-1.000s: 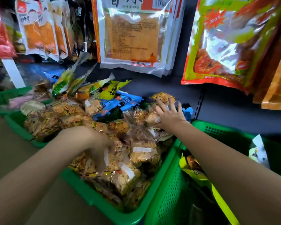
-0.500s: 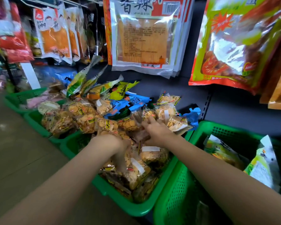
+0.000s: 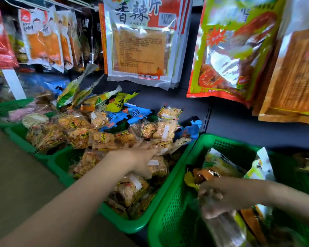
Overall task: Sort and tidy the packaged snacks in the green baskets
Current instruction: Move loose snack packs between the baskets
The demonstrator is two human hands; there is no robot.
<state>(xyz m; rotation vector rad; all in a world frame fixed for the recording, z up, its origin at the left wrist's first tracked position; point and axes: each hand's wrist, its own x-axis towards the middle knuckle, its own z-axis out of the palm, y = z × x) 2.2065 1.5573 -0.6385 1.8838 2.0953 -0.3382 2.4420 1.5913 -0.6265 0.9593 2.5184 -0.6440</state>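
Packaged snacks in clear crinkly wrappers (image 3: 132,186) fill the middle green plastic basket (image 3: 132,223), heaped above its rim, and a second green basket (image 3: 169,207) touching it on the right holds flatter yellow and orange packets (image 3: 209,173). Nearest me, my right hand (image 3: 221,196) reaches into that right basket over a clear packet (image 3: 225,227); it is smeared with motion, so I cannot tell whether the fingers grasp the packet or only brush it. A loose hold there could drop it among the wrong sort. Further in, my left hand (image 3: 141,157) lies across the heap, fingers stretched out and pressing on the wrappers, gripping nothing I can make out. I judge the pile unstable: a shove could slide slick packets over the rim onto the floor (image 3: 16,175). Beyond, blue packets (image 3: 132,114) hide the baskets' back edges, and the large hanging bags (image 3: 141,41) are cut off at the top.
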